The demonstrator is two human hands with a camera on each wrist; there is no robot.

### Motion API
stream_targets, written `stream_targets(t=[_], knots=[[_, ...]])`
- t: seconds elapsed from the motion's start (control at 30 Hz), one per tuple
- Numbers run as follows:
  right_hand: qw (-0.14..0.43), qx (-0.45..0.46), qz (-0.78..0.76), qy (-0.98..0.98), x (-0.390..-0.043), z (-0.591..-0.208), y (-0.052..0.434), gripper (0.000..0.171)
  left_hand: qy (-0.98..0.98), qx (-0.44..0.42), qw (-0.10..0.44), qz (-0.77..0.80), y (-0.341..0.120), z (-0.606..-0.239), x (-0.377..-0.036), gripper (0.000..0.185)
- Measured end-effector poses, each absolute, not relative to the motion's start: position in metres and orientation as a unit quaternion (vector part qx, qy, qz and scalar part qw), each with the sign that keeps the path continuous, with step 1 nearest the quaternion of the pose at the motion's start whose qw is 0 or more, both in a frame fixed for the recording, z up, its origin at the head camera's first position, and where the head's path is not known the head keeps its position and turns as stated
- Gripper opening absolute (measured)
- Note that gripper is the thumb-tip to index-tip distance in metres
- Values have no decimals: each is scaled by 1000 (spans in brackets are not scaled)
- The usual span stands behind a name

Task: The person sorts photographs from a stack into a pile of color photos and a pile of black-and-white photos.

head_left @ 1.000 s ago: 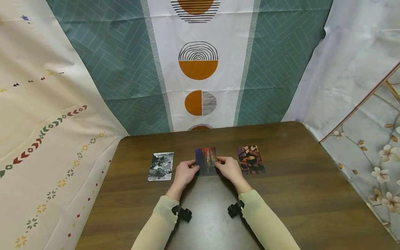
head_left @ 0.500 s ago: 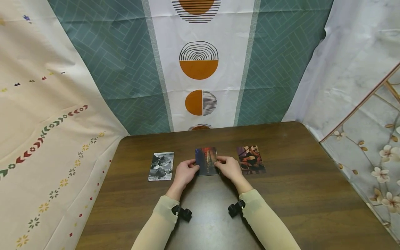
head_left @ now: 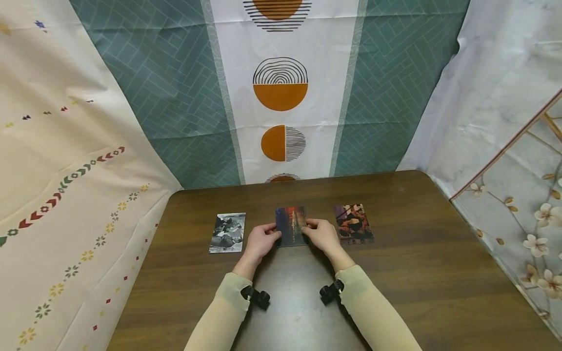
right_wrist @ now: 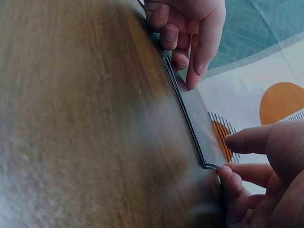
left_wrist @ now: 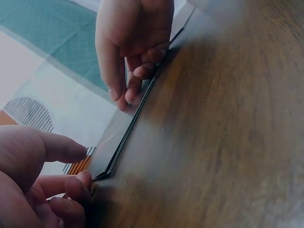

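A dark photo card with red and blue tones (head_left: 291, 225) lies flat on the brown table (head_left: 417, 273), middle of a row of three. My left hand (head_left: 260, 241) pinches its left edge and my right hand (head_left: 322, 235) pinches its right edge, fingers curled. In the left wrist view my left hand (left_wrist: 84, 166) has thumb and fingertip at the near corner of the thin card (left_wrist: 121, 133), which looks like two layers. In the right wrist view my right hand (right_wrist: 227, 156) holds the other corner of the card (right_wrist: 197, 114) the same way.
A black-and-white photo (head_left: 227, 232) lies left of the hands and a reddish-brown photo (head_left: 352, 223) lies right. Patterned cloth hangs behind and at both sides of the table. Small black clips (head_left: 256, 297) sit on both sleeves.
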State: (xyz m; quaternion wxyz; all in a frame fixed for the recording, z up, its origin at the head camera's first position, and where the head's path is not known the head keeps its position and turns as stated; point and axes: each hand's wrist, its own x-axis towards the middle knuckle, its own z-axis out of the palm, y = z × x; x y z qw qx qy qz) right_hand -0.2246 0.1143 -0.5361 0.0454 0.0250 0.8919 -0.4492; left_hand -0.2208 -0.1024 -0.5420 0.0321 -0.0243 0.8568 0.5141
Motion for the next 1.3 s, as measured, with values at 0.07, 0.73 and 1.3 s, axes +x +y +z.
stream_targets(t=[0.07,0.73,1.3], knots=[[44,24,-451,891,-225,-536,114,45,848,-32,40,527,-103,-542,-221,43],[10,19,-515,857,-221,-539,113,47,834,-34,44,548,-104,-542,-220,47],[8,5,-549,836,-220,-537,120,47,800,-25,2,600,-99,-543,-212,54]])
